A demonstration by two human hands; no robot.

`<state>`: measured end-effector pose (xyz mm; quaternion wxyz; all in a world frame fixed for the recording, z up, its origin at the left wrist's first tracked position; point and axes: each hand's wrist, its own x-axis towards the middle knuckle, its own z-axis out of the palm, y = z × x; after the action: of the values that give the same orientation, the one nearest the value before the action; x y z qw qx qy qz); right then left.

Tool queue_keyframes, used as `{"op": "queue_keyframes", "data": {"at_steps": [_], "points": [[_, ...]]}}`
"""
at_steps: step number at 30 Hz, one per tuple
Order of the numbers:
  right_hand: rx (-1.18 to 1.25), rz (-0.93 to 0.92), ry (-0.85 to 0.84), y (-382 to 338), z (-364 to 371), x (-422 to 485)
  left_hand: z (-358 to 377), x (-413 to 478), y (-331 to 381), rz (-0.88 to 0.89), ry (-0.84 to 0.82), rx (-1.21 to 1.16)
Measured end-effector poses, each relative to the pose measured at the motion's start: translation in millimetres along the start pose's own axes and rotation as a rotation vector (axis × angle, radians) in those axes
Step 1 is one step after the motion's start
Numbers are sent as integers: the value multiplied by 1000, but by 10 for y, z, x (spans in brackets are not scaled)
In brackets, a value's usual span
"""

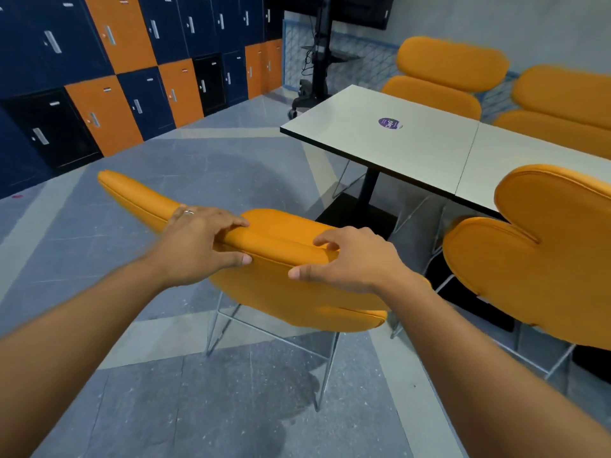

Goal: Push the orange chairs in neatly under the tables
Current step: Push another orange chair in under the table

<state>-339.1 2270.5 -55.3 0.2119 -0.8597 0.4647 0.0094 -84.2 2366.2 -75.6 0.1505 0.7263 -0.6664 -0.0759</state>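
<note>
An orange chair [281,282] with thin metal legs stands on the floor in front of me, away from the grey table [396,143]. My left hand [198,246] and my right hand [350,259] both grip the top edge of its backrest, fingers over the front and thumbs behind. A second orange chair [545,259] stands at the right, its seat partly under the adjoining table [515,166]. Two more orange chairs [449,77] [562,100] sit on the tables' far side.
Blue, orange and black lockers [115,77] line the wall at the left. A black wheeled screen stand [317,67] is beyond the table. The table's black pedestal base [360,213] sits on the floor ahead of the gripped chair. Grey tiled floor [215,173] spreads between.
</note>
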Motion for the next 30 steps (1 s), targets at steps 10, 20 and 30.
{"op": "queue_keyframes", "data": {"at_steps": [10,20,30], "points": [[-334,284,266,-533,396,-2,-174,34,-461,210,-87,-76],[-329,331,234,-592,350,26,-494,252,-986,195,-79,19],[-345,338,289,-580,383,32,-327,490,-946,296,-285,127]]}}
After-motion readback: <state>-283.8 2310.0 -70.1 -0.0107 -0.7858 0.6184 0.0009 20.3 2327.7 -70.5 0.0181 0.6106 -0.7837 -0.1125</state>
